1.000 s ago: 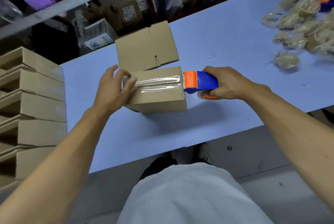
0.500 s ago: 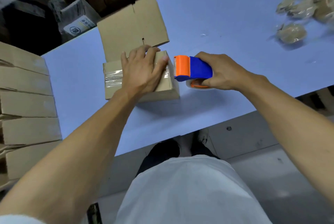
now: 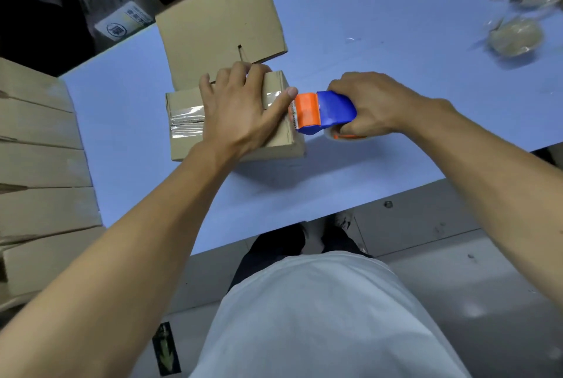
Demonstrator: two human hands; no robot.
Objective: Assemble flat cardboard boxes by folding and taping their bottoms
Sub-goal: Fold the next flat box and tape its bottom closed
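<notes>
My left hand (image 3: 240, 109) lies flat on top of the cardboard box (image 3: 274, 141), fingers straight and pressing down, thumb stretched out along the strip of clear tape (image 3: 186, 121) toward the box's right edge. The box sits on the blue table (image 3: 380, 42) directly under that palm, taped side up. The tape runs out from under my hand to the box's left edge and looks wrinkled there.

My right hand (image 3: 376, 103) is wrapped tight around the tape dispenser (image 3: 324, 112), fingers curled over its blue body. Its orange front end is right at the box's right edge, just beside my left thumb tip. I can't tell whether it actually touches the cardboard. The roll peeks out beneath my right palm, close to the tabletop.

Just beyond my left fingers, a flat sheet of cardboard (image 3: 222, 27) lies on the table, touching or nearly touching the far side of the box and overhanging the table's far edge. Off to the left of my left forearm, a row of finished boxes (image 3: 39, 164) is lined up side by side. Far past my right hand, up at the table's right corner, there's a blurry heap of tape rolls (image 3: 518, 33), well apart from the dispenser. Beyond the table's far edge, to the left, dark shelving holds a printed carton (image 3: 122, 18).
</notes>
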